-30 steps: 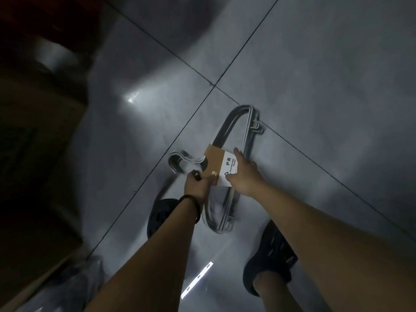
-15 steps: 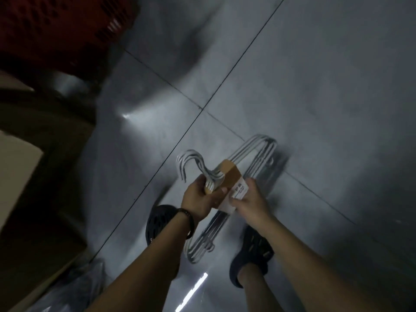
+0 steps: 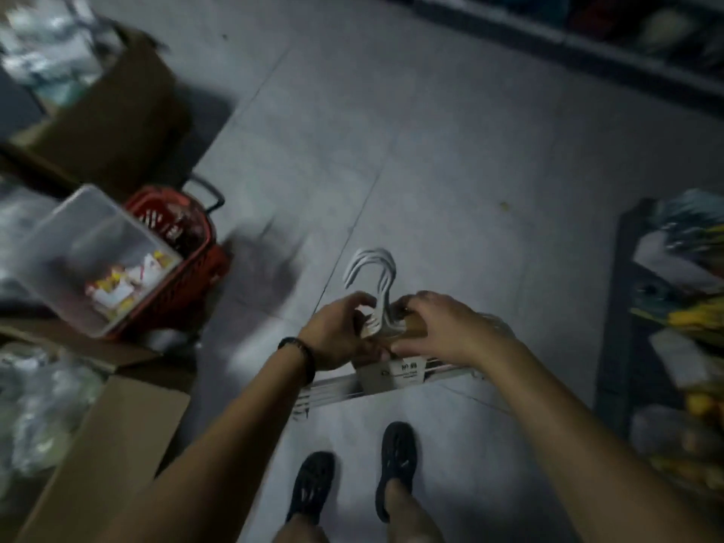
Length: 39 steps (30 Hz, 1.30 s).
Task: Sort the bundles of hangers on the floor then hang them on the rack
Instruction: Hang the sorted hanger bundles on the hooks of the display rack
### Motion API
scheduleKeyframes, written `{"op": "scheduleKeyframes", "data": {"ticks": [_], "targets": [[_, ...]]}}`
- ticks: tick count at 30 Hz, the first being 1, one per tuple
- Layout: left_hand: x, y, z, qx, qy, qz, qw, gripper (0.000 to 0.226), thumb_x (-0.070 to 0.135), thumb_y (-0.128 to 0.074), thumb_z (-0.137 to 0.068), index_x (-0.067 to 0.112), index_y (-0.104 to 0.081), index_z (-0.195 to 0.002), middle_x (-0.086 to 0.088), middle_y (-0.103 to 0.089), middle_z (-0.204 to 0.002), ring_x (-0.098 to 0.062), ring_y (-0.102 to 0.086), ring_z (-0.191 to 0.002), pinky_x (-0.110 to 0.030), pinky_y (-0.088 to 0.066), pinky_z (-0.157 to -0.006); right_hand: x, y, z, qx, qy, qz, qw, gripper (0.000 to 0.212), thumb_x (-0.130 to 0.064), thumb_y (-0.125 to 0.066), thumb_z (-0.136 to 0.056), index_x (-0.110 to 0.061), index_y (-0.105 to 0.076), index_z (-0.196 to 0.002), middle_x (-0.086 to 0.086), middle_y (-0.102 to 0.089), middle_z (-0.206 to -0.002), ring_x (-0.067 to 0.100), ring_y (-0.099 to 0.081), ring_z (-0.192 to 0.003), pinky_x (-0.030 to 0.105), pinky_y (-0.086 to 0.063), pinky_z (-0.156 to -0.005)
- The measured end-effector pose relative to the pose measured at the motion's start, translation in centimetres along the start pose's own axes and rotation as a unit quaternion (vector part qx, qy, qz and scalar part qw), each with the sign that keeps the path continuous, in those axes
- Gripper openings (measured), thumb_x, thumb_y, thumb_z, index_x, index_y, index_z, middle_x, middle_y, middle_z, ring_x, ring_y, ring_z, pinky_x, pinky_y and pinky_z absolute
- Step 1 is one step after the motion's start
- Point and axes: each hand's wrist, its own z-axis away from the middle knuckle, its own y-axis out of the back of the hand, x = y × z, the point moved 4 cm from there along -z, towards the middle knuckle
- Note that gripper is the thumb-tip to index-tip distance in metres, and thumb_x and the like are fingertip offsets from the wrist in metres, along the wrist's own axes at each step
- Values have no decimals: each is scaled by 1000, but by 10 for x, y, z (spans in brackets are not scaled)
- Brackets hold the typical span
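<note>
I hold one bundle of white hangers in front of me, above the grey tiled floor, its hooks pointing up and away. A brown and white cardboard band wraps the bundle's middle. My left hand grips the necks just under the hooks. My right hand rests over the top of the band, fingers closed on it. The lower bars stick out to both sides beneath my wrists. No rack for hanging shows clearly.
A red basket and a clear plastic box stand at the left, with cardboard boxes behind and another open cardboard box at lower left. A dark shelf unit with goods is at the right. My two black shoes are below.
I have lifted the bundle off the floor and turned it so the hooks point up. The view swung up from the bare tiles to show boxes, basket and shelf.
</note>
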Motion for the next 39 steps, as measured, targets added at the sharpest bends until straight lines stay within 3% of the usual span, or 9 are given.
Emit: {"op": "scheduleKeyframes", "data": {"ticks": [4, 7, 11, 16, 19, 25, 27, 31, 39], "targets": [[126, 32, 38, 30, -87, -82, 992, 80, 51, -93, -65, 32, -50, -130, 11, -68, -98, -15, -68, -93, -35, -56, -83, -11, 69, 92, 97, -70, -132, 984, 61, -52, -86, -76, -28, -65, -128, -13, -67, -123, 6, -64, -112, 29, -53, -100], [196, 46, 83, 213, -178, -190, 942, 76, 66, -82, -65, 38, -52, -129, 3, -56, -129, -24, -55, -116, -45, -47, -97, -8, 88, 174, 263, -111, -221, 932, 56, -52, -85, -70, -31, -70, -119, -16, -74, -114, 1, -69, -104, 40, -58, -97], [253, 24, 143, 363, -222, -18, 905, 61, 39, -86, -72, 26, -55, -123, -5, -43, -128, -31, -44, -117, -43, -37, -95, -12, 92, 262, 441, -147, -350, 813, 42, -50, -85, -77, -21, -73, -105, -6, -78, -101, 15, -74, -95, 47, -59, -90], [324, -47, 148, 22, -136, 276, 951, 100, 54, -82, -80, 11, -29, -153, -11, -43, -152, -31, -52, -133, -54, -44, -113, -27, 82, 366, 564, -124, -525, 625, 31, -35, -77, -93, -14, -75, -116, 10, -78, -109, 33, -73, -107, 44, -57, -91], [391, -82, 176, -110, -226, 329, 910, 56, 45, -75, -91, 9, -58, -131, -14, -73, -123, -36, -72, -109, -64, -55, -96, -36, 77, 427, 613, -121, -552, 552, 33, -38, -75, -94, -19, -75, -120, 7, -78, -113, 36, -73, -109, 53, -55, -95], [499, -177, 261, -193, -333, 292, 876, 33, 30, -72, -96, 7, -62, -118, -15, -76, -110, -38, -75, -98, -63, -60, -84, -40, 60, 592, 659, -406, -254, 580, 39, -61, -57, -96, -27, -66, -81, -8, -69, -76, 13, -68, -71, 28, -54, -62], [529, -216, 295, -228, -372, 259, 862, 28, 28, -70, -98, 9, -63, -116, -11, -78, -108, -33, -76, -97, -56, -62, -83, -47, 51, 663, 661, -510, -115, 538, 36, -61, -54, -95, -27, -64, -87, -6, -66, -75, 17, -66, -70, 29, -48, -55], [589, -292, 373, -325, -431, 224, 812, 30, 26, -70, -97, 6, -66, -119, -17, -77, -105, -34, -76, -91, -39, -61, -73, -59, 60, 803, 760, -472, 10, 446, 24, -44, -62, -97, -28, -53, -112, -3, -62, -90, 19, -61, -74, 35, -51, -59], [700, -404, 528, -434, -528, 197, 703, 32, 41, -66, -100, 20, -64, -124, -14, -74, -116, -40, -73, -102, -62, -58, -87, -75, 86, 1020, 713, -533, 79, 448, 47, -48, -46, -106, -12, -41, -136, 14, -66, -96, 35, -65, -79, 40, -48, -59]]}}
